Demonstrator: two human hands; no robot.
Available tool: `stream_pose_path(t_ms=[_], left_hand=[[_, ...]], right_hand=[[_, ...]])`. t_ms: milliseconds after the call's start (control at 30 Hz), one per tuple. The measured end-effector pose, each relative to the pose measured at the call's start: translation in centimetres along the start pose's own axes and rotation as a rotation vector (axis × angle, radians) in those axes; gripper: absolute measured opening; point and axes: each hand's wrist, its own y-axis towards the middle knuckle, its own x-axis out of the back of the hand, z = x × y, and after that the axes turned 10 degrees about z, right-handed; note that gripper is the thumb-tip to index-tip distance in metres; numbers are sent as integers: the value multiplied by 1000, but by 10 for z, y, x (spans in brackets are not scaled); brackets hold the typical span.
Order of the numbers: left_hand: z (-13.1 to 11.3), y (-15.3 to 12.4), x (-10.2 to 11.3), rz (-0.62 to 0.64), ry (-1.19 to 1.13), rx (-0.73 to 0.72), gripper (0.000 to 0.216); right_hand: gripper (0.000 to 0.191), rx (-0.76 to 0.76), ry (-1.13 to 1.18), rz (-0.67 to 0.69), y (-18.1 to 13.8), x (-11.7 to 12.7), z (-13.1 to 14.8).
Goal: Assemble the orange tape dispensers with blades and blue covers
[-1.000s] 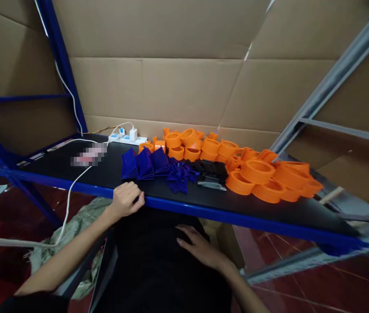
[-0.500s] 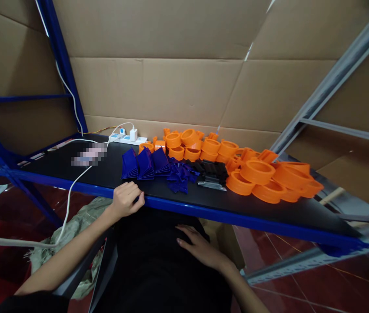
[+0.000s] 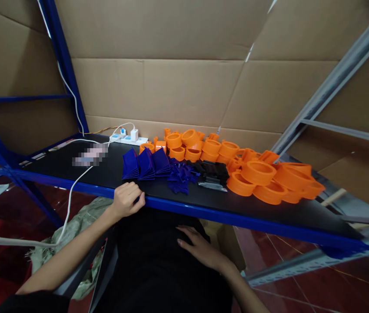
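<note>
Fingers on left hand (image 3: 126, 201) curled together at table (image 3: 252, 208) edge; blue folded pieces (image 3: 145, 164) near at 12 o'clock, right hand (image 3: 200, 250) splayed flat, farther.

Orange rings (image 3: 257, 171) are heaped along the back and right of the shelf (image 3: 269, 213), some stacked on others. Just left of them a cluster of black parts (image 3: 212, 172) is seen, touching loose blue pieces (image 3: 179, 176). Three fanned blue stacks (image 3: 145, 164) are set further left. A power strip (image 3: 127, 139) is laid near the cardboard (image 3: 171, 87) at the back, with a white charger (image 3: 134, 134) plugged in. A white cable (image 3: 70, 195) is trailed over the front edge and down past a green sack (image 3: 83, 221) on the red floor (image 3: 301, 243). A blue post (image 3: 61, 61) is seen at the left, a grey rail (image 3: 334, 78) at the right.
</note>
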Motion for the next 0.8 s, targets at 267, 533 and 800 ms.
stream_pose_path(t_ms=[267,533,800], left_hand=[[55,25,69,-206,180,383,10],[138,13,92,189,308,944,62],[147,-3,82,177,348,955,66]], right_hand=[[71,-11,-4,1,2,-2,-5],[71,-1,0,8,3,-2,-6],[70,-4,0,4,3,-3,-8]])
